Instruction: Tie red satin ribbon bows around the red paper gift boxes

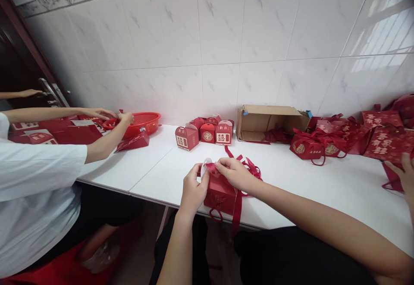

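Head cam: my left hand [193, 188] and right hand [234, 173] both pinch the red gift box [220, 196] at 6 o'clock on the table [323, 181]. Ribbon [252, 168] trails beside it. Small red boxes [203, 134] sit at 12, a cardboard carton [268, 121] at 1, and a co-worker's hand [124, 117] is on the red basket [145, 121] at 10.

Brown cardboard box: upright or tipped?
Tipped: the brown cardboard box lies on its side, opening toward the camera, red ribbons inside.

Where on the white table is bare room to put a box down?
Bare table lies right of the right hand, before the ribboned bags; also between the small boxes and the left hand holding the red box. Crowded by the basket.
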